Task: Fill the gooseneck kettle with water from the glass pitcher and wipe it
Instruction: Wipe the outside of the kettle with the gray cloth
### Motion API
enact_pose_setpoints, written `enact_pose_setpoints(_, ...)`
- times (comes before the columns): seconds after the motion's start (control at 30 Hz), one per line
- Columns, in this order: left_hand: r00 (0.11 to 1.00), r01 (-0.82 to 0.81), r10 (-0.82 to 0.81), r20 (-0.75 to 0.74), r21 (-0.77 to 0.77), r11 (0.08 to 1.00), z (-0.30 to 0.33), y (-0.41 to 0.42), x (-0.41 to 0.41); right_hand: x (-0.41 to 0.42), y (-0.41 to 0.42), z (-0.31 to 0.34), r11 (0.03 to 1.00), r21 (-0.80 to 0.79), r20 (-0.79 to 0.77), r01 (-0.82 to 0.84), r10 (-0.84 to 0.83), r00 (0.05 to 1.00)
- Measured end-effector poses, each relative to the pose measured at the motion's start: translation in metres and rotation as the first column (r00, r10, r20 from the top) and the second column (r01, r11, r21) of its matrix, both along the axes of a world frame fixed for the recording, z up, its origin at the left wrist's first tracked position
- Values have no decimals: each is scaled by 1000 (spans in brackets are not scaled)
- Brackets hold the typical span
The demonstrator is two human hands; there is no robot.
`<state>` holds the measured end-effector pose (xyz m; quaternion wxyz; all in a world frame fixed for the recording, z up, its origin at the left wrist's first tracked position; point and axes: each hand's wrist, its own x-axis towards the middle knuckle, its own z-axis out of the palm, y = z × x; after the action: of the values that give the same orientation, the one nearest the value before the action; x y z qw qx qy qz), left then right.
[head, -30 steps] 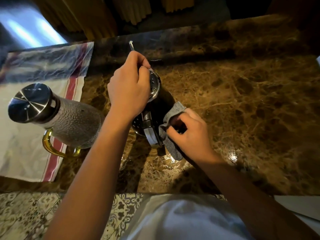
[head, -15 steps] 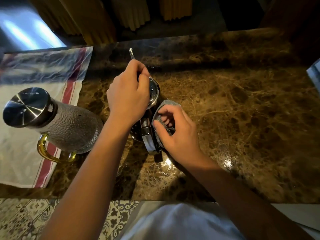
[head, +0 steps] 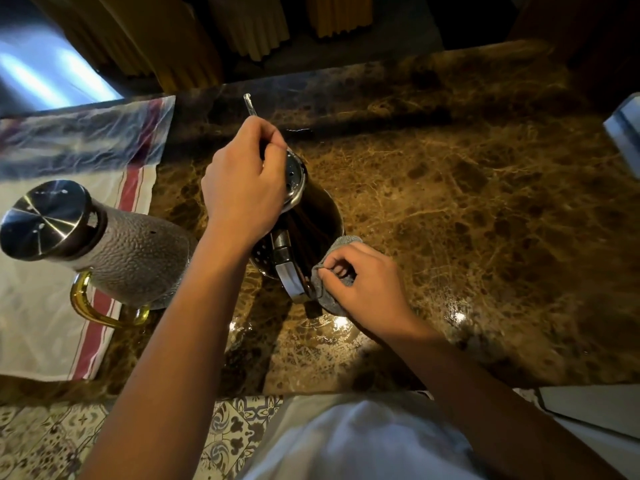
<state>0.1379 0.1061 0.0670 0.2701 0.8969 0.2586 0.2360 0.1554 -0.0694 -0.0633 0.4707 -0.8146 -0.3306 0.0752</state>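
A shiny steel gooseneck kettle (head: 317, 216) stands on the brown marble counter (head: 467, 202), its thin spout pointing away from me and its handle toward me. My left hand (head: 242, 188) presses down on the kettle's lid and covers most of it. My right hand (head: 363, 282) grips a small grey cloth (head: 329, 296) against the kettle's lower right side, beside the handle. The glass pitcher (head: 135, 258), textured, with a steel lid and gold handle, stands to the left on a towel.
A white towel with red stripes (head: 41, 334) lies under the pitcher at the counter's left. The counter's near edge runs above a patterned tile floor (head: 52, 441). A pale object (head: 623, 133) pokes in at the right edge. Yellow slats stand behind the counter.
My right hand with the cloth has slid down the kettle's side from near the lid to its base by the handle. My left hand stays on the lid.
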Motion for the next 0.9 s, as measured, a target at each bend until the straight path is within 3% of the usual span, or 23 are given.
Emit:
enact_pose_setpoints(0.07,1000,19,-19,-14,20,1000,1,-1,-1,2,1,18,996,86,-38,-17,20,999)
enact_pose_setpoints(0.23,998,62,-60,-31,63,996,0,-5,-7,0,11,48,967,253,32,-30,23,999)
enact_pose_setpoints(0.37,998,62,-62,-1,21,998,1,-6,-9,-4,15,28,983,184,60,-26,16,998)
enact_pose_setpoints(0.5,998,57,-57,38,2,998,1,-9,-12,-4,-3,5,999,-22,-23,-31,31,999)
enact_pose_setpoints(0.57,996,77,-76,43,-20,997,1,-8,-13,-6,-9,0,998,-50,-54,-38,35,998)
enact_pose_setpoints(0.73,981,192,-190,34,-47,980,1,-3,-18,-13,-5,30,983,163,-168,78,-50,985)
enact_pose_setpoints(0.9,963,269,-267,38,-78,960,2,-3,-21,-16,14,63,946,320,-74,51,-28,997)
